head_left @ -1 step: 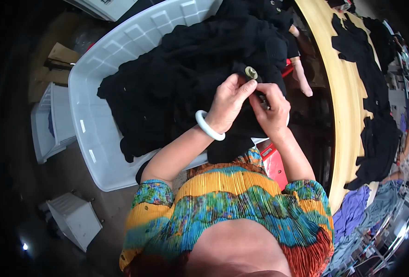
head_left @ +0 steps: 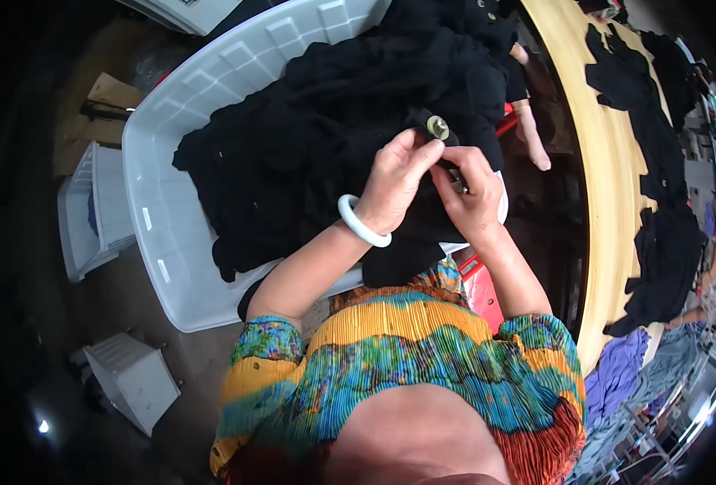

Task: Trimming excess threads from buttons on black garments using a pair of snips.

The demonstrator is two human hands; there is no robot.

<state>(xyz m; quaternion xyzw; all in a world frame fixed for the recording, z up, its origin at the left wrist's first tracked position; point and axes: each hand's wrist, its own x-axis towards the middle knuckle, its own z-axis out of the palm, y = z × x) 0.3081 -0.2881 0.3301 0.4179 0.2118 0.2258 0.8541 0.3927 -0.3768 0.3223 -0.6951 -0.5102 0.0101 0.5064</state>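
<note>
Black cloth [head_left: 326, 153] fills the white tub [head_left: 172, 234] at 11 o'clock. On it, near 12, sits 1 brass button [head_left: 437, 127] — the left hand [head_left: 394, 190] pinches the fabric beside it, and the right hand [head_left: 467, 198] is closed on the same fold. The button looks attached; finishing seems left. Nothing differs from the earlier frame — both hands match.

Dim brown floor [head_left: 43, 267], curved yellow wooden table [head_left: 608, 202], 2 small white crates [head_left: 91, 206].

Garment workshop: cutting table [head_left: 608, 202], fabric heaps [head_left: 326, 137]
</note>
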